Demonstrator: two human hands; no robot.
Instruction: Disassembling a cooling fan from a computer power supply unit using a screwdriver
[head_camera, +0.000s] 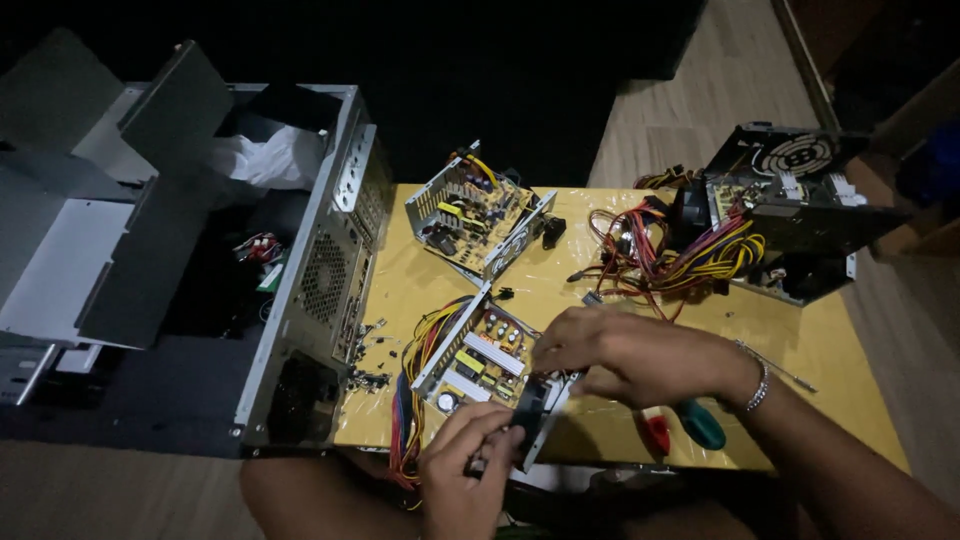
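Open power supply unit (480, 360) at near edge of yellow bench (830, 350), circuit board exposed, wire bundle (408, 420) trailing off left side. Left hand (465, 470) fingers pinching small dark fan at unit's near corner. Right hand (625, 355) resting on unit's right side, fingers curled together. Screwdriver (690, 425) just under right wrist. Loose screws (370, 350) near computer case (320, 270). Risk: unit overhangs near edge, tug on fan could tip it off; screws may roll.
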